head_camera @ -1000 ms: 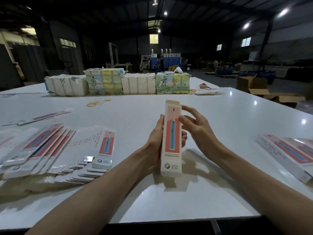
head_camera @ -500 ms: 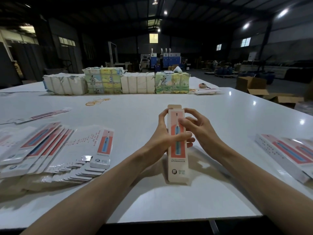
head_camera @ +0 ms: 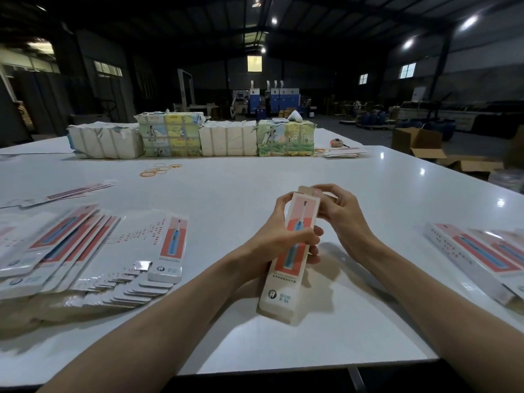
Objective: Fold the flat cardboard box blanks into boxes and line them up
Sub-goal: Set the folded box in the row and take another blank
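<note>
Toward the left edge of the counter (head_camera: 255, 180) the flat blanks (head_camera: 93, 251) are lying in a loose fan, their tabs hanging close to the near edge, so a forearm swinging back for the next one could be sending several sliding off or out of order. Near the middle of the near edge, the left hand (head_camera: 279, 242) is gripping the box (head_camera: 292, 251) around its waist, fingers (head_camera: 310, 236) curling across the printed face; the box is tilting away from the person with its lower end close to the counter, and whether it is touching I cannot tell. The likely trouble is sitting here: too hard a squeeze could be bowing the thin walls inward, creasing the print and throwing the far opening out of square. At that far end the right hand (head_camera: 340, 214) is working the brown flap (head_camera: 307, 190), its fingers bending tight around it. If the opening is skewed, the flap could be catching on a wall and buckling instead of tucking in, or the box could be twisting out of the grip. Along the right edge the finished boxes (head_camera: 482, 256) are lying side by side, angled and close to the rim, so a careless set-down could be nudging the row crooked or pushing one over.
</note>
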A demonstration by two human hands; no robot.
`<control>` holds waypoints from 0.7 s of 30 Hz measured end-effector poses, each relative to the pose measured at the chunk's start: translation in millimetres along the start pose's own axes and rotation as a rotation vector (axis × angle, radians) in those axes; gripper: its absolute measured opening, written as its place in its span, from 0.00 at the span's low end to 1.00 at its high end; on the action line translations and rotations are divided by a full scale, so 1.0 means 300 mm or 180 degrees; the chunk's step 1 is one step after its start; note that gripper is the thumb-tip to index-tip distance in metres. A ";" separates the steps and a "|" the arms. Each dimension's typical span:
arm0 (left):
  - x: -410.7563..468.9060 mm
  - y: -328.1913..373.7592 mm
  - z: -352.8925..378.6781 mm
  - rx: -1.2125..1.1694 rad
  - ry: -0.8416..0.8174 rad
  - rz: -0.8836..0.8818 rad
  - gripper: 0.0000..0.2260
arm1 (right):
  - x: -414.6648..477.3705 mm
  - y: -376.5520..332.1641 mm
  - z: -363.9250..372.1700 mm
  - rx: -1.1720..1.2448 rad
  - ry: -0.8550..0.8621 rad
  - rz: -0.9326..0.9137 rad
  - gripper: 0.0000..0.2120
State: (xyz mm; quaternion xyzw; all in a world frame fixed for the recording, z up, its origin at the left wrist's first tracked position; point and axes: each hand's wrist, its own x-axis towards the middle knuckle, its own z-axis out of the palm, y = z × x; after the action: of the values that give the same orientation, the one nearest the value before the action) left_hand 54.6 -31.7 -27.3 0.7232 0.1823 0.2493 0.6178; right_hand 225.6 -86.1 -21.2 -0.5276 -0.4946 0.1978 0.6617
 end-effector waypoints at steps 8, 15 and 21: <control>0.010 0.003 -0.010 0.0171 0.0161 -0.0050 0.39 | -0.006 -0.034 -0.013 0.0354 -0.0368 -0.0149 0.13; -0.002 0.012 -0.020 0.0528 0.0188 0.0108 0.40 | -0.001 -0.062 -0.009 0.0932 -0.0278 0.0524 0.08; -0.005 0.005 -0.020 0.0676 0.0219 0.0308 0.44 | 0.007 -0.081 -0.021 0.1068 -0.0206 0.0706 0.10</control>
State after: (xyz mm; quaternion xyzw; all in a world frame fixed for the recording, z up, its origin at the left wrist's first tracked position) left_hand 49.9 -28.0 -25.4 0.7835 0.1937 0.2828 0.5183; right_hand 225.5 -96.5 1.8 -0.4545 -0.4146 0.3659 0.6983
